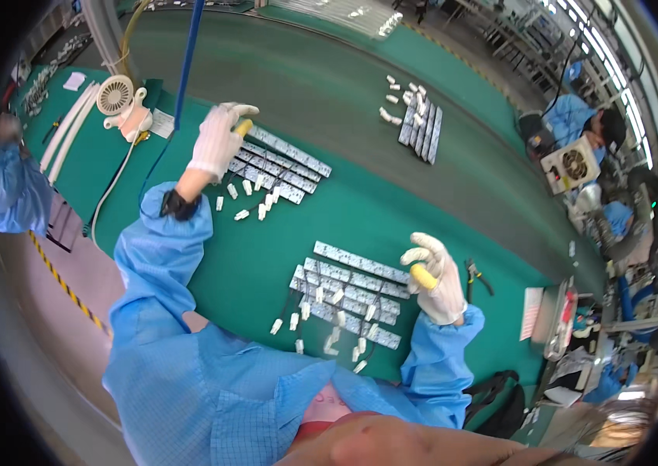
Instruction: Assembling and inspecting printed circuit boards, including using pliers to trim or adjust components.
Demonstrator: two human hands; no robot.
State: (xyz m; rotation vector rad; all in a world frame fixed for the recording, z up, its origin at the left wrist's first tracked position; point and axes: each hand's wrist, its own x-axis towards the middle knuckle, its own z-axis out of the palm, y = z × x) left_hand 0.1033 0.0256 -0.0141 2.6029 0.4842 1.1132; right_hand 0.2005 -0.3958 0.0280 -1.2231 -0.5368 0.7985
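Below, speckled strips (362,262) lie on a green worktop (243,279) and darker belt (321,78).

Green desk (240,260): speckled strips (279,166) with white connectors (247,186) just right of left hand (219,142); another batch (352,290) left of right hand (435,279); pliers (478,276) right of right hand; fan (133,120), white tubes (76,132) left of left hand.

Dark belt (329,85) along far edge of workbench (243,264); pinkish floor (84,264), striped tape (66,284) past left edge; strip lights (615,71) beyond right.
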